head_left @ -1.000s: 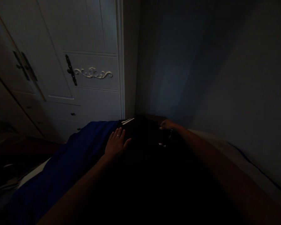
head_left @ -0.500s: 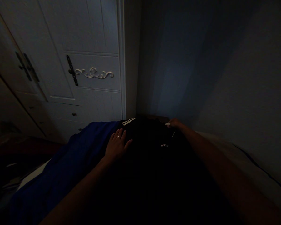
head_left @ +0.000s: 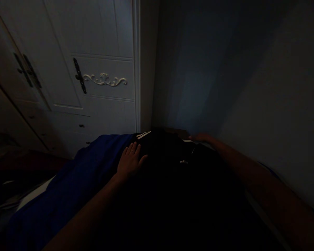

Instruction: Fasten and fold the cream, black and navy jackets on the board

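A black shirt (head_left: 162,181) with white stripes at both shoulders and small pale lettering on the chest lies spread out in front of me. On its left part my left hand (head_left: 129,158) rests flat, fingers stretched and a ring on one of them; it holds nothing. My right hand (head_left: 202,137) is at the striped right shoulder, its fingers extended along the fabric's edge. Dim light hides most of the shirt's outline and the fingertips of the right hand. Blue cloth (head_left: 81,174) lies to the left of the shirt, beside my left forearm.
A white wardrobe (head_left: 107,115) with dark handles and a carved ornament stands beyond the cloth on the left. A grey wall (head_left: 264,104) rises at the back and right. Dark, indistinct items lie at the lower left.
My right hand has loosened from the shoulder fabric and shifted slightly right, its fingers now flatter. The right forearm has swung outward. My left hand stays in place on the shirt.
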The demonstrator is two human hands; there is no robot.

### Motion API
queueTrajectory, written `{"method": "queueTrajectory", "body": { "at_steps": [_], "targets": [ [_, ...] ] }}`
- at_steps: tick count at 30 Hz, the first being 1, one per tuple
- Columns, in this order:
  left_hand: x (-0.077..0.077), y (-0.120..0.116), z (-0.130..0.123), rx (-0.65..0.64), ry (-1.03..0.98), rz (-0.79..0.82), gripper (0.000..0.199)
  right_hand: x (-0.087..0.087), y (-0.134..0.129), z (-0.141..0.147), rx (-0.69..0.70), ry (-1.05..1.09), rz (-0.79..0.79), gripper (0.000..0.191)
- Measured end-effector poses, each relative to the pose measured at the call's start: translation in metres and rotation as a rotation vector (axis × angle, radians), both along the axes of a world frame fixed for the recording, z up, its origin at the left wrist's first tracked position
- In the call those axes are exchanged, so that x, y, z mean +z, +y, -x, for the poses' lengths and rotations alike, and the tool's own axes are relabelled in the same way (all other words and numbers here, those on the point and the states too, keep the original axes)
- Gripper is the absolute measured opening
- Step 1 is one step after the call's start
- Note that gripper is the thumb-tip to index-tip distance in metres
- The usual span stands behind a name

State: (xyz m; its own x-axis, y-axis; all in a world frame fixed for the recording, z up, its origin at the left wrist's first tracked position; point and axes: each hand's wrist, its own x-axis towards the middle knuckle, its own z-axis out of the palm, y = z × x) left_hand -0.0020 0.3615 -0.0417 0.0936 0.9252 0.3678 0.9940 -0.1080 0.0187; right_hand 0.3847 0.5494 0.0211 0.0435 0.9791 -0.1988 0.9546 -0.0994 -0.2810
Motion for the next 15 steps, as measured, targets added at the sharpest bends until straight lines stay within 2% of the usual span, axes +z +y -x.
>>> {"method": "queueTrajectory", "body": {
  "at_steps": [2, 4, 9, 15],
  "targets": [
    [-0.001, 0.001, 0.001, -0.002, -0.012, -0.002, 0.076, 0.008, -0.008, -0.014, -0.042, 0.059, 0.169, 0.053],
    [-0.002, 0.002, 0.001, -0.007, -0.028, -0.010, 0.076, 0.012, -0.017, -0.025, -0.035, 0.101, 0.215, 0.052],
    [-0.002, 0.002, 0.001, -0.013, -0.037, -0.010, 0.075, 0.010, -0.034, -0.040, -0.009, 0.169, 0.088, 0.051],
    [-0.002, 0.003, 0.001, -0.022, -0.039, -0.015, 0.076, 0.004, -0.044, -0.040, -0.082, 0.167, -0.114, 0.039]
  ]
}}
